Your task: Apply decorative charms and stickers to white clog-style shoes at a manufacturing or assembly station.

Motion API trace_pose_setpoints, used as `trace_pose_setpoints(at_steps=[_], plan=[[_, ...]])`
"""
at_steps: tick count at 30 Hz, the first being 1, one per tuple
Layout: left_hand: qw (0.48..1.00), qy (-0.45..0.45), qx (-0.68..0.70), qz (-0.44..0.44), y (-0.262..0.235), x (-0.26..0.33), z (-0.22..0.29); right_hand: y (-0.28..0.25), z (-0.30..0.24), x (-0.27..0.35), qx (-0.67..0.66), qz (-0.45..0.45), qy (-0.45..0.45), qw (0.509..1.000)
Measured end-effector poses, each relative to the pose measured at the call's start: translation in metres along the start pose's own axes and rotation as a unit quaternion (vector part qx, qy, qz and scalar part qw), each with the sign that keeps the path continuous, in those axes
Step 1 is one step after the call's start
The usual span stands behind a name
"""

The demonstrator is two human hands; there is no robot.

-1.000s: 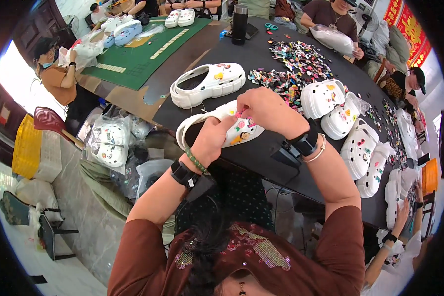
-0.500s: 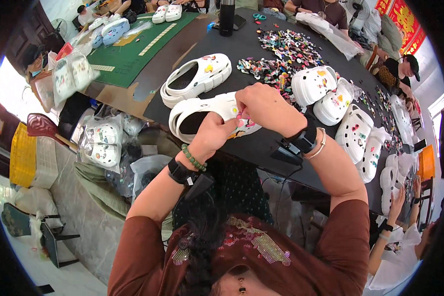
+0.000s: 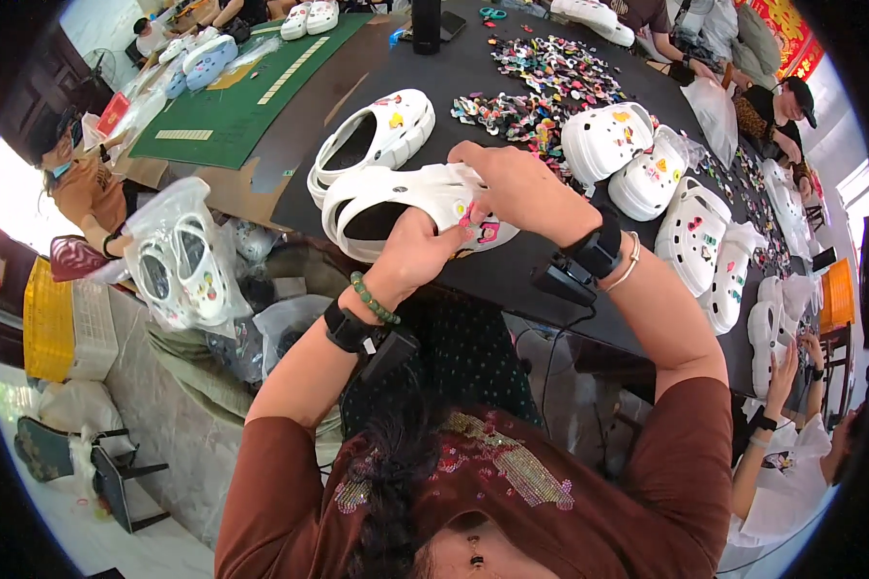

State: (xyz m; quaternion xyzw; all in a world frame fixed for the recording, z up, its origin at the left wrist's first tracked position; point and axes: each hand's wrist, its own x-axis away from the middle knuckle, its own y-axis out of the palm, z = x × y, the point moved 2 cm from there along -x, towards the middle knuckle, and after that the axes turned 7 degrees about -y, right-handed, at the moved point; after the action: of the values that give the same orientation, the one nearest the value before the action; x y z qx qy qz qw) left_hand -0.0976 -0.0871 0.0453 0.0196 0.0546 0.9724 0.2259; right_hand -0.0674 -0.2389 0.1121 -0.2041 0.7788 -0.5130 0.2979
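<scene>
A white clog (image 3: 410, 183) lies near the table's front edge, its toe to the right. My left hand (image 3: 413, 251) grips it from the near side, fingers in the foot opening and thumb on the upper. Bent over the toe end, my right hand (image 3: 536, 193) has its fingers closed at a small pink shoe charm (image 3: 490, 232) on the upper; the fingertips are partly hidden behind the hand. Yellow and pink charms show beside my left thumb. Just behind stands the matching white clog (image 3: 406, 135), with several charms on it.
A heap of colourful charms (image 3: 550, 87) covers the middle of the black table. Decorated white clogs (image 3: 608, 140) stand to the right. A dark bottle (image 3: 426, 27) is at the back. At left, a co-worker holds bagged clogs (image 3: 188, 265) near the table. Other people sit around.
My hands stay on the clog and have shifted slightly around the pink charm. At left, a co-worker now holds up a bag of clogs. Far right, a white bag has moved.
</scene>
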Motion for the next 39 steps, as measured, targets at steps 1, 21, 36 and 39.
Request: trace_pose_setpoints(at_steps=[1,21,36,39], plan=[[1.0,0.002,-0.013,0.003,0.0,0.0,0.0,0.002,0.0,0.001,-0.008,-0.005,0.016,1.0],[0.957,0.027,-0.284,0.043,-0.034,0.0,0.016,0.001,0.031,0.063,-0.054,0.163,0.046,0.984],[0.989,-0.102,0.023,0.106,-0.042,-0.061,-0.013,0.079,0.057,0.13,0.014,0.212,0.151,0.965],[0.976,-0.114,-0.093,0.162,-0.055,-0.074,0.004,0.08,0.052,0.132,0.03,0.224,0.158,0.961]])
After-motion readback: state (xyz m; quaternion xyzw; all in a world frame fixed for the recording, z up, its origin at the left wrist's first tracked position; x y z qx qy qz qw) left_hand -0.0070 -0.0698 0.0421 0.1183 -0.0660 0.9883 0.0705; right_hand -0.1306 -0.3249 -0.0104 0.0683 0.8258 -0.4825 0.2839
